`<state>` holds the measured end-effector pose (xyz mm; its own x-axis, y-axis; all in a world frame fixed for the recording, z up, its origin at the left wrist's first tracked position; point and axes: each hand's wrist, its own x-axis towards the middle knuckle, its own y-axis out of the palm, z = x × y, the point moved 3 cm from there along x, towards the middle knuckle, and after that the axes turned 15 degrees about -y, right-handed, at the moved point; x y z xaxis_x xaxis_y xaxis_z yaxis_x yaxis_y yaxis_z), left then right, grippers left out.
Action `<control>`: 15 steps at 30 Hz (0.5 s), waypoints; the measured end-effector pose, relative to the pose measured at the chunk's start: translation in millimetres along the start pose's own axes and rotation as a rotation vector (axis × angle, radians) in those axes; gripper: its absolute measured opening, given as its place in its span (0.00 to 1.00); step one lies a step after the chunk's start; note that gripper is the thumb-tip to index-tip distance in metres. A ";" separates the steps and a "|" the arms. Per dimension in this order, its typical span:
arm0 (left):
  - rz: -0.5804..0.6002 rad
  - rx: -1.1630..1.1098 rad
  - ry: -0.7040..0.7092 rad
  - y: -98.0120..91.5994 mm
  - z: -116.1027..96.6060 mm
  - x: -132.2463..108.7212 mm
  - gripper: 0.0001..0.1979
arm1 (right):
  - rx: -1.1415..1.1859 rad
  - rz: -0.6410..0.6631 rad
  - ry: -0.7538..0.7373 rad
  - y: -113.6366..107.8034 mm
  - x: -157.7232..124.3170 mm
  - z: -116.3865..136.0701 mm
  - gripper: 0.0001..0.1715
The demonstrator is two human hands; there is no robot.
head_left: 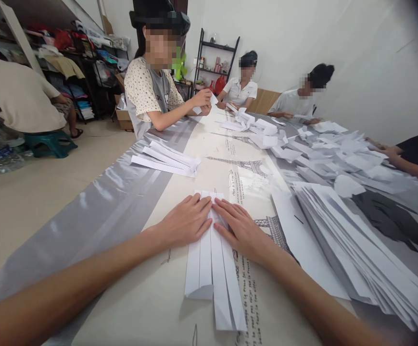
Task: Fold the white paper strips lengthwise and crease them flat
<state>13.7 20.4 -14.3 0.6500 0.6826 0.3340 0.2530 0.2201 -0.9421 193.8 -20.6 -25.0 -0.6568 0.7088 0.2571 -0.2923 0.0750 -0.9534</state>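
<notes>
Several white paper strips (206,262) lie side by side on the table in front of me, running away from my body. My left hand (189,218) presses down flat on their upper left part, fingers stretched forward. On the upper right part rests my right hand (239,228), its fingers out straight and its fingertips close to the left hand's. Both palms hide some of the paper. At the near end, one left strip has a curled edge, and the right strips reach closer to me. Neither hand grips anything.
Fanned paper strips (165,158) lie ahead on the left. A stack of long white paper sheets (342,240) is at right, behind it a heap of folded paper pieces (324,149). Several people sit round the table (122,307); one person (156,91) handles paper at front left.
</notes>
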 end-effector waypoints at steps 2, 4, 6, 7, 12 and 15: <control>0.007 0.001 0.001 0.9 -0.2 0.3 0.24 | 0.003 -0.007 -0.003 0.8 -0.1 -1.1 0.32; 0.017 0.002 -0.001 0.3 -0.6 0.7 0.23 | 0.009 -0.011 -0.005 1.3 -0.1 -1.5 0.32; 0.021 -0.001 0.001 -0.9 -0.9 0.8 0.24 | 0.013 -0.012 -0.001 1.5 0.0 -1.3 0.32; 0.022 0.000 0.002 -1.3 -1.0 0.7 0.24 | 0.013 -0.013 0.002 1.6 0.0 -1.1 0.32; 0.024 0.017 -0.010 -0.5 0.5 -0.4 0.25 | 0.008 -0.021 0.021 1.9 0.5 0.7 0.31; 0.024 0.004 -0.011 -1.6 0.8 -0.6 0.24 | 0.007 -0.023 0.021 2.3 0.8 1.2 0.31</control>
<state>12.3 20.2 -13.0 0.6480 0.6952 0.3112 0.2346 0.2066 -0.9499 191.8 -20.7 -26.8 -0.6353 0.7214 0.2756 -0.3120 0.0867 -0.9461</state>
